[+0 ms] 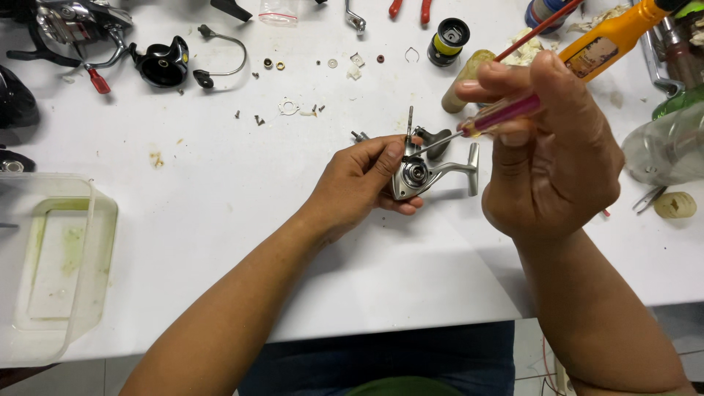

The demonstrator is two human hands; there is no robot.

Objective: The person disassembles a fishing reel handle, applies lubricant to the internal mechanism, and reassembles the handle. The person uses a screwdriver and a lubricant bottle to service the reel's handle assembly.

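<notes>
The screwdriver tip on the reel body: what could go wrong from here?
1. The screwdriver tip could slip off the reel body and jab the left hand, whose thumb lies beside it.
2. The right hand could nudge the loose screws and washers off the table.

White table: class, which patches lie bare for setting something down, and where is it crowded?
Bare patches on the white table: between the clear plastic tub and the left hand holding the silver metal reel body, and along the near edge. Crowded: the far edge, with small screws and washers, and beyond the right hand holding the purple-handled screwdriver.
</notes>
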